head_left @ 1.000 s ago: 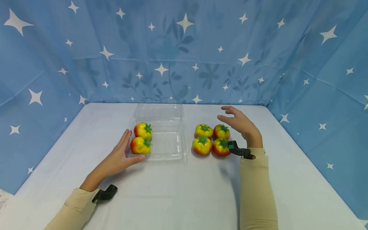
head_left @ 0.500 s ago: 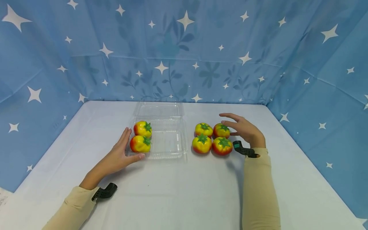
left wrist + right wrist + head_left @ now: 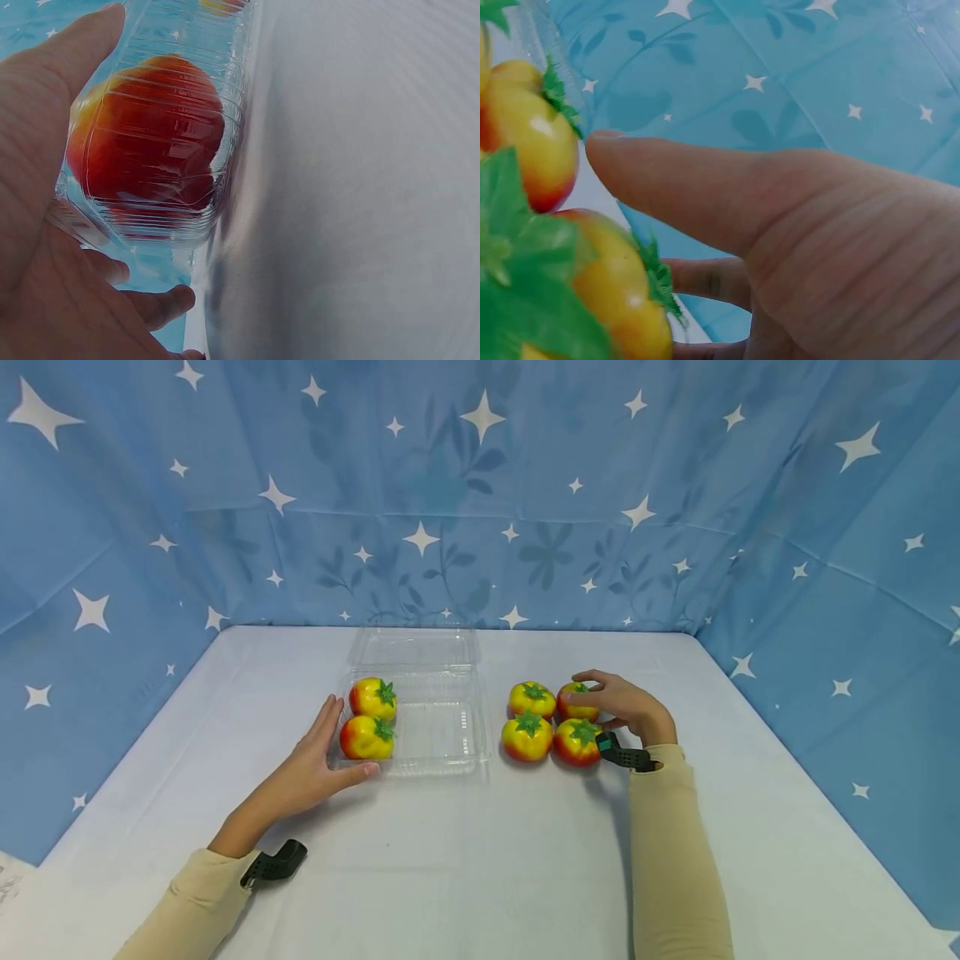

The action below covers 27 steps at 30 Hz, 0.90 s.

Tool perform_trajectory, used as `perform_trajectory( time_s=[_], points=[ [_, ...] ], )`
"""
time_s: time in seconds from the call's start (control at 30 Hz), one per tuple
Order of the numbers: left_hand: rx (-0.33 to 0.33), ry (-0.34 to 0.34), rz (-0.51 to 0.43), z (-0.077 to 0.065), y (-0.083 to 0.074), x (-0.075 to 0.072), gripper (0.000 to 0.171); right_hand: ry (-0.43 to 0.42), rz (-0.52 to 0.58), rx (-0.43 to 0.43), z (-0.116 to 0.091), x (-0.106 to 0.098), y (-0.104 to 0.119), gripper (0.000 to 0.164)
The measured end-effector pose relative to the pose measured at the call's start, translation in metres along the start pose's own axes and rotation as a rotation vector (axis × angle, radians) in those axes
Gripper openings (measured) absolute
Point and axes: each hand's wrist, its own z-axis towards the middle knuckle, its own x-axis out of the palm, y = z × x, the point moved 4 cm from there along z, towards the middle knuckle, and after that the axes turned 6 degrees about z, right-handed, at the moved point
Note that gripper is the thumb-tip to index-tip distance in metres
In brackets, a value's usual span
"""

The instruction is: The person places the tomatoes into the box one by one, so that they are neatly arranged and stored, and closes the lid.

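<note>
My left hand (image 3: 311, 772) rests against the left side of an open clear plastic clamshell box (image 3: 438, 735), its fingers straight and thumb along the front. Two yellow-red artificial tomatoes, a far one (image 3: 367, 697) and a near one (image 3: 362, 739), sit in the box's left half. In the left wrist view one tomato (image 3: 157, 139) shows through the ribbed wall. My right hand (image 3: 630, 703) reaches over the far right tomato (image 3: 585, 712) of a loose group. In the right wrist view the thumb (image 3: 682, 176) is straight and apart from that tomato (image 3: 622, 289), with fingers behind it.
Beside the reached-for tomato stand three others: far left (image 3: 525, 700), near left (image 3: 525, 743) and near right (image 3: 573, 750). The box's lid (image 3: 412, 649) lies folded back. A white-covered table (image 3: 450, 877) meets a blue star-patterned curtain (image 3: 465, 527).
My right hand has come down and nearer, from above and behind the loose tomatoes to around the far right one. The left hand and the box have stayed in place.
</note>
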Motion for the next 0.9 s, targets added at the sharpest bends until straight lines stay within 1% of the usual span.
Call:
perform_trajectory(
  time_s=[0.23,0.37,0.47,0.57,0.67,0.77,0.9],
  points=[
    [0.004,0.002,-0.009,-0.001,-0.001,0.0,0.126,-0.037,0.02,0.04,0.001,0.003,-0.004,0.079],
    [0.007,0.0,-0.011,0.0,-0.001,0.001,0.125,-0.052,0.05,0.022,-0.002,-0.001,-0.006,0.078],
    [0.007,-0.001,-0.011,0.0,0.001,0.002,0.125,-0.08,0.103,-0.002,-0.005,-0.005,-0.008,0.077],
    [0.006,0.001,-0.008,0.0,0.001,0.003,0.125,-0.123,0.154,-0.052,-0.009,-0.011,-0.006,0.077],
    [0.008,0.0,-0.004,0.0,0.0,0.002,0.125,-0.162,0.213,-0.133,-0.013,-0.017,0.0,0.075],
    [0.009,-0.003,-0.004,0.0,-0.001,0.0,0.125,-0.175,0.291,-0.213,-0.016,-0.019,0.011,0.072],
    [0.007,-0.004,-0.004,0.0,-0.001,0.0,0.125,-0.166,0.374,-0.298,-0.023,-0.019,0.025,0.067]
  ],
)
